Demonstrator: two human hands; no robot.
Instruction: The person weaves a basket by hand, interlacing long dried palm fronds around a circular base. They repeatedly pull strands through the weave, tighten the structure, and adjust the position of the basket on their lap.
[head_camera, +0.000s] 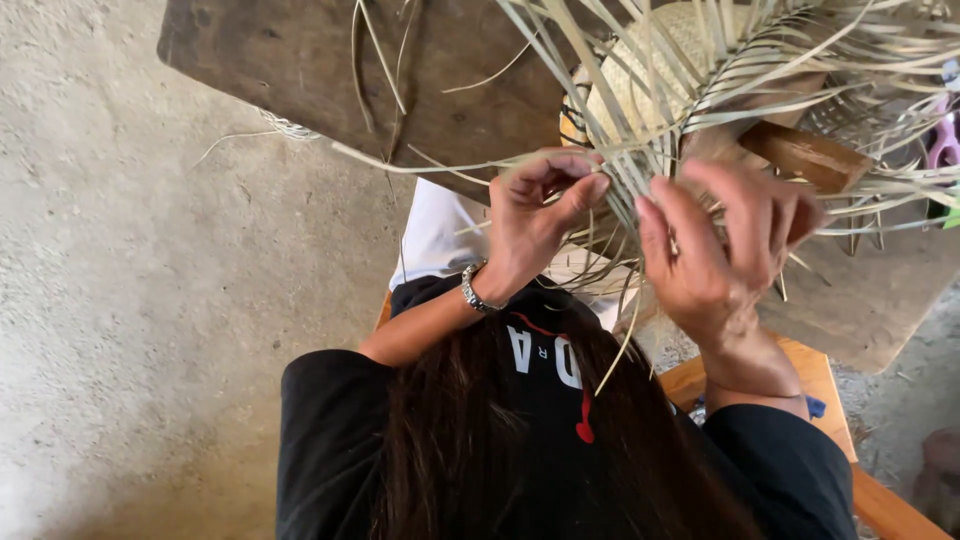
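Fingers of the left hand pinch a thin pale straw strand that runs long and flat toward the bench's left edge. Just beside it, the right hand curls closed over the woven rim of a half-made straw hat, loose strips fanning outward. Both hands crowd the bench's near edge, above a concrete floor.

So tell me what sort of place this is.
Probably a simple craft workspace for weaving: a rough concrete floor, a worn wooden board as a work surface, and pale palm-leaf strips being plaited around a woven straw piece.
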